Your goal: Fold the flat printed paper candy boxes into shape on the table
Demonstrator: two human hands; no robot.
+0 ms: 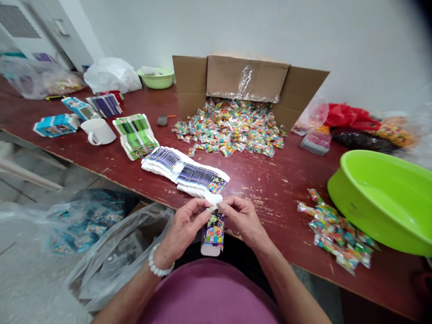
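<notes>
A small printed candy box [213, 231], dark purple with bright pictures, hangs between my hands at the table's front edge. My left hand [189, 222] pinches its upper end from the left, thumb toward the white flap [214, 199]. From the right, my right hand [243, 218] grips the same end with thumb and fingers. Just beyond my fingers lies a long fanned row of flat purple boxes [199, 173]. Farther back, wrapped candies [232, 126] spill out of an open cardboard carton [248, 78] lying on its side.
Green flat boxes [137, 135], a white mug [98, 131] and blue boxes [56, 125] stand at the left. On the right sit a lime-green basin [381, 202] and a pile of candy packets [337, 234]. A clear plastic bag [124, 256] is below the table edge.
</notes>
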